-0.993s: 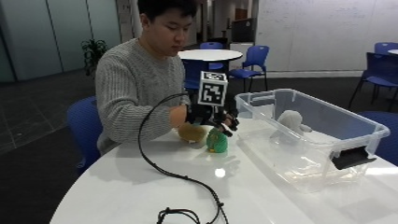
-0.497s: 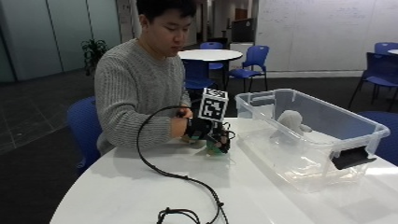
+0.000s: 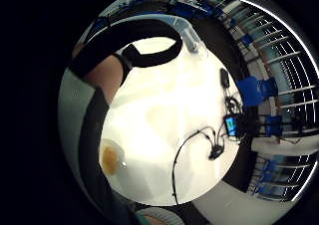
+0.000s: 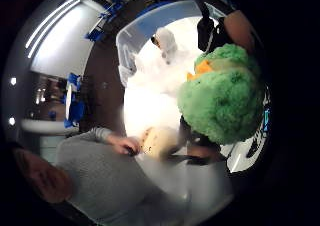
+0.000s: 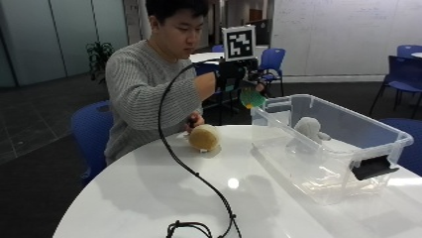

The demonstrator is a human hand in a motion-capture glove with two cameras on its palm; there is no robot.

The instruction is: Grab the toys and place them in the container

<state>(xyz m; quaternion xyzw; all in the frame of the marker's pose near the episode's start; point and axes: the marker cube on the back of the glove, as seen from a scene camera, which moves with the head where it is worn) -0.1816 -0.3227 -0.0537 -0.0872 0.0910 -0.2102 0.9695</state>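
Observation:
My gloved right hand is raised well above the white table and grips a fuzzy green toy with an orange beak. It hangs just beside the near end of the clear plastic container, above rim height. A pale grey toy sits inside the container. A tan round toy lies on the table in front of the person, whose bare left hand rests against it.
A black cable runs from the raised hand down across the table to its front edge. The container has a black latch on its near side. Blue chairs and other tables stand behind.
My hand has lifted the green toy from the table beside the tan toy to above the container's rim. The outside camera has also shifted.

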